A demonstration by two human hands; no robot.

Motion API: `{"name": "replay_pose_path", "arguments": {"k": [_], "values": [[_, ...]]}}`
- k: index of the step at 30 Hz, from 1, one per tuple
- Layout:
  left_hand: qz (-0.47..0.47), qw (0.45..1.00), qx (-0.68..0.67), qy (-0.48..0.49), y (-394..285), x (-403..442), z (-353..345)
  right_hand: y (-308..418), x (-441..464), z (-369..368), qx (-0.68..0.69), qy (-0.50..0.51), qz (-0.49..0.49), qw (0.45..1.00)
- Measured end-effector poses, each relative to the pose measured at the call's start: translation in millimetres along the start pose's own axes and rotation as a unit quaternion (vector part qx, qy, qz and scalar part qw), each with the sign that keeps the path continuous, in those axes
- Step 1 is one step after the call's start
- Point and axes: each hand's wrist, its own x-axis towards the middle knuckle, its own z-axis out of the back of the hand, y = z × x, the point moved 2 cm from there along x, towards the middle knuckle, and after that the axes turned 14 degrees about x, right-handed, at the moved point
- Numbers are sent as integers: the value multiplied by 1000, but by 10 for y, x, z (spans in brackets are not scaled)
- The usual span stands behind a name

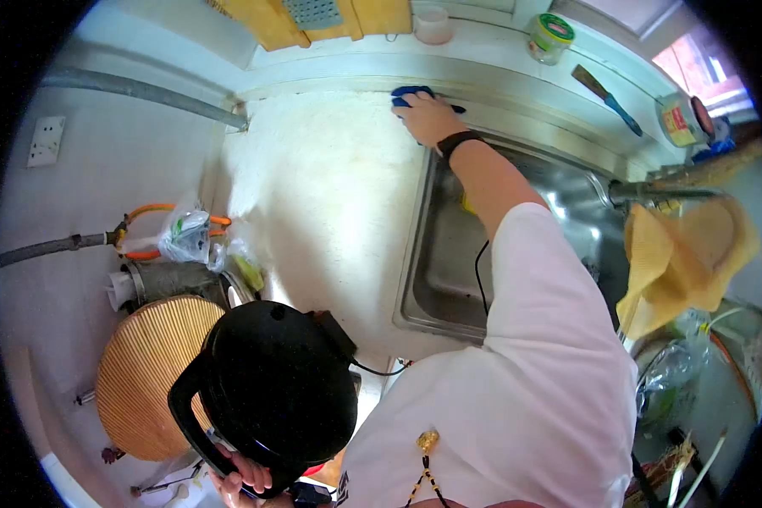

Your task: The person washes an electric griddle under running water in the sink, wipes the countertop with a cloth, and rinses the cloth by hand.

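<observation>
My right hand (432, 119) presses a dark blue cloth (411, 91) onto the white countertop (322, 169), close to the back ledge and just above the sink corner. Its fingers lie bent over the cloth. At the lower left, my left hand (247, 476) is wrapped around the handle of a black electric pot (284, 381). The pot is round and hangs near my body, over the counter's front edge. A cord runs from its side toward the sink. Parts of the left hand are hidden beneath the handle.
A steel sink (440, 279) lies right of the counter, with a tap (639, 193) and a yellow cloth (686, 262). A round slatted board (148, 372) and plastic bags (186, 237) stand left. The ledge holds a green-lidded jar (552, 38) and a brush (605, 100).
</observation>
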Motion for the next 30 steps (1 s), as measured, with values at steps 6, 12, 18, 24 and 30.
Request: {"name": "replay_pose_path", "arguments": {"k": [6, 12, 18, 24, 30], "values": [[20, 999, 23, 18, 31, -6, 137, -503, -539, 448, 41, 85, -142, 985], [10, 1000, -4, -8, 43, -37, 18, -971, -1406, 862, 0, 23, -231, 973], [5, 1000, -9, 7, 87, -47, 77, -1462, -1912, 1169, -7, -204, -288, 936], [-8, 999, 8, -44, 9, -70, -77, -2064, -2362, 951, -50, -358, -510, 780], [9, 999, 39, 7, -46, -39, -174, -1390, -1797, 982, -165, -186, -522, 816]]}}
